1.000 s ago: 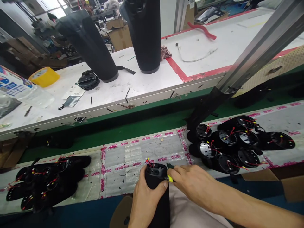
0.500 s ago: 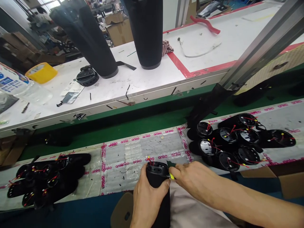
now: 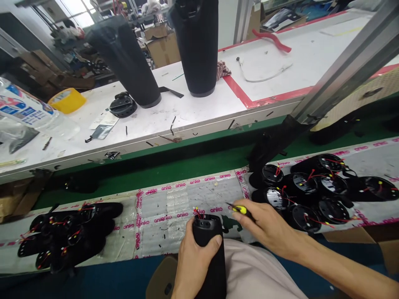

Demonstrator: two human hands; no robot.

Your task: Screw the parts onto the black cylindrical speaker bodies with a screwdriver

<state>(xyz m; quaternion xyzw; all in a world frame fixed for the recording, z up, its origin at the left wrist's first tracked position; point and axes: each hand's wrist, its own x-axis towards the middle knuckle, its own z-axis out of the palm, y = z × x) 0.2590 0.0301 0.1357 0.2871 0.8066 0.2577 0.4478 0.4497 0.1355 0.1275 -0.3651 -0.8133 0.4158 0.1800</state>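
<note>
My left hand (image 3: pixel 197 261) is wrapped round a black fabric-covered cylindrical speaker body (image 3: pixel 209 236), held upright at my lap. Red wires (image 3: pixel 197 212) with a small yellowish connector stick up from its top ring. To the right of it, my right hand (image 3: pixel 262 224) grips a small tool with a yellow and black handle (image 3: pixel 241 209). The tool's thin tip points left, above and apart from the speaker's rim; its exact kind cannot be made out.
Similar black bodies with red wires lie in groups at left (image 3: pixel 71 236) and right (image 3: pixel 304 187) on a taped bench (image 3: pixel 205 193). On the white table (image 3: pixel 143 124) beyond stand two tall black cylinders (image 3: pixel 199 50), a bottle (image 3: pixel 28 108) and yellow tape (image 3: pixel 67 101). A metal post (image 3: pixel 343 62) slants at right.
My right hand has drawn the tool away from the speaker's rim, up and to the right. My left hand keeps its hold. The view has shifted slightly.
</note>
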